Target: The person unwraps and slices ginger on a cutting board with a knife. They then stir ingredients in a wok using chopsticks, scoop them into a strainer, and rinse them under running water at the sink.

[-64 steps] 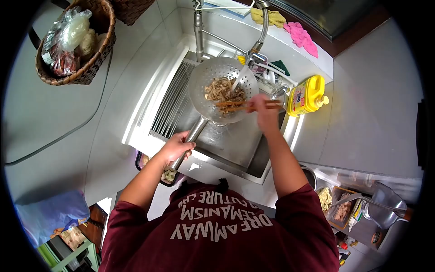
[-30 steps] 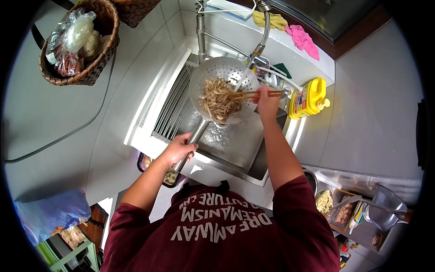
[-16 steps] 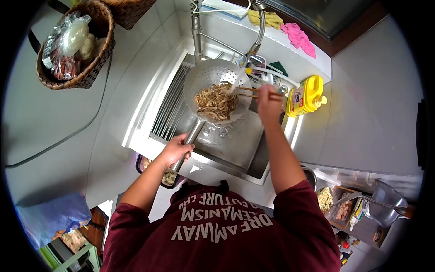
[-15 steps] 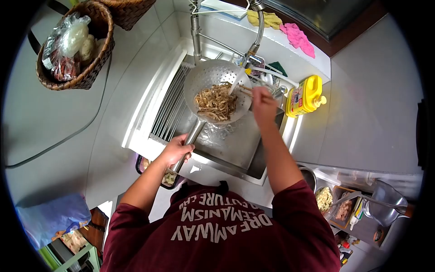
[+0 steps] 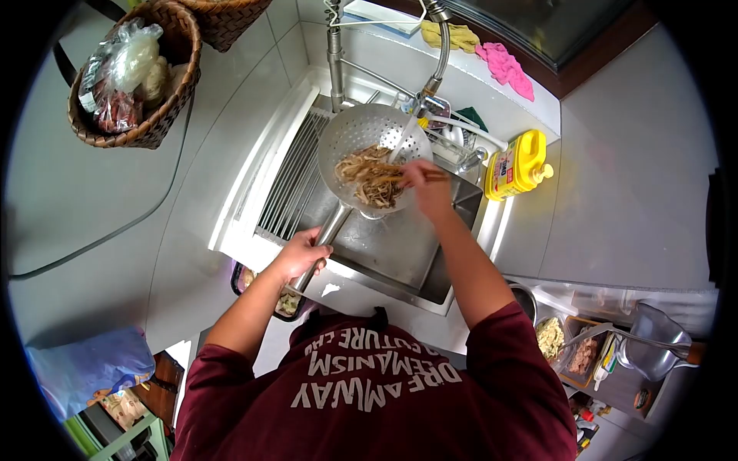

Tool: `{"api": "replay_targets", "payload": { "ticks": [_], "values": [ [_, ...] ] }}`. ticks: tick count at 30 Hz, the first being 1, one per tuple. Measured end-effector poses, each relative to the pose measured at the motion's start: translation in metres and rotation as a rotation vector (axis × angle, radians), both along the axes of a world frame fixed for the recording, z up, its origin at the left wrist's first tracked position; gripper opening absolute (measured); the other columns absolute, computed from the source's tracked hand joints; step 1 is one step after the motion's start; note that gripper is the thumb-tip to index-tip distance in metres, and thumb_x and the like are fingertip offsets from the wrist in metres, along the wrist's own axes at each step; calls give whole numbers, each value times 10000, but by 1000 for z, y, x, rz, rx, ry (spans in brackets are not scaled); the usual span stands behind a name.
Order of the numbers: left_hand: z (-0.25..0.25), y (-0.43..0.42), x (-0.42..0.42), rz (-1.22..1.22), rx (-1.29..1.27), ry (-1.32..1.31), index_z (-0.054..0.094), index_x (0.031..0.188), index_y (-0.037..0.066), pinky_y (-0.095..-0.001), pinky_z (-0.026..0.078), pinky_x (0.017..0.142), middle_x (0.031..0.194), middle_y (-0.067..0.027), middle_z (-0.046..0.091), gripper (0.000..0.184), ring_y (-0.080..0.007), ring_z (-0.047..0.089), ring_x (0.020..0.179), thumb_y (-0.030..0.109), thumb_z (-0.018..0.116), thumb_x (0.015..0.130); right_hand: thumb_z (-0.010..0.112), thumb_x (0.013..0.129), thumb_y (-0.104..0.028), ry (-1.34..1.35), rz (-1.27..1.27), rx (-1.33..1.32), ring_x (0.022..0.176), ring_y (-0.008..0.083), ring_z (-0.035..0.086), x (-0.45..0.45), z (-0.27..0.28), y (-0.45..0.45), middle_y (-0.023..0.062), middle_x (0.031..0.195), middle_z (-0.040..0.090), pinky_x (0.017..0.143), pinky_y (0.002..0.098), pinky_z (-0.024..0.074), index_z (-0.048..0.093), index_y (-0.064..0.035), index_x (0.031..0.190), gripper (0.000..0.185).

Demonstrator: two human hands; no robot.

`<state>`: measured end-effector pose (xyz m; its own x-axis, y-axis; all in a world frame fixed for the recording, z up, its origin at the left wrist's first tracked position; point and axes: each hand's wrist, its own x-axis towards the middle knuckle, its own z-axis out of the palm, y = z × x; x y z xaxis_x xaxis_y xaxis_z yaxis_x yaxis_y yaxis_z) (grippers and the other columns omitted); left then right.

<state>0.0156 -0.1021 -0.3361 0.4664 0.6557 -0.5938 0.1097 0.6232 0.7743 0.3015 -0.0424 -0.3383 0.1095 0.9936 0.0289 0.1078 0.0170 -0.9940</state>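
Note:
My left hand [image 5: 302, 255] is closed round the metal handle of a perforated strainer ladle [image 5: 344, 132], whose wide bowl is held over the sink [image 5: 384, 246]. Brown shredded food [image 5: 373, 175], perhaps sliced mushrooms, lies in the bowl. A thin stream of water [image 5: 401, 142] falls into it from the faucet [image 5: 442, 46]. My right hand [image 5: 425, 184] grips wooden chopsticks [image 5: 438, 176], their tips in among the shreds. The exact finger positions on the chopsticks are slightly blurred.
A yellow detergent bottle [image 5: 516, 165] stands right of the sink. Pink [image 5: 504, 63] and yellow cloths [image 5: 450, 35] lie on the back ledge. A woven basket [image 5: 173, 84] with bagged food is at left. Bowls of food [image 5: 550, 338] and a steel pot [image 5: 653, 346] sit at lower right.
My right hand has moved left and down, bringing the chopsticks further into the shreds, which have shifted. The strainer ladle has moved slightly right. Less water spills beneath it.

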Motion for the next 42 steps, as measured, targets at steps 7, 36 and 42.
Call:
{"api": "replay_targets", "payload": {
  "ticks": [7,36,42],
  "values": [
    [2,-3,1,-10,-2,-9,511,1188,5,-233,434,455,708,1,516,371,-80,503,534,57,617,836,530,928,-147,208,-129,16,646,140,632,-2,2,7,69,737,624,578,260,503,639,23,896,205],
    [3,-3,1,-14,-3,-6,521,1173,21,-228,429,447,694,7,501,352,-75,499,533,50,607,833,539,906,-138,-503,-149,570,608,182,610,26,7,12,62,761,617,547,287,489,619,-77,862,110],
    [9,-5,1,11,-24,-10,515,1185,23,-221,428,455,700,9,500,358,-70,498,539,55,603,840,591,868,-110,-726,346,573,649,215,607,1,26,-26,65,785,605,561,325,476,632,-78,872,52]
  ]
}}
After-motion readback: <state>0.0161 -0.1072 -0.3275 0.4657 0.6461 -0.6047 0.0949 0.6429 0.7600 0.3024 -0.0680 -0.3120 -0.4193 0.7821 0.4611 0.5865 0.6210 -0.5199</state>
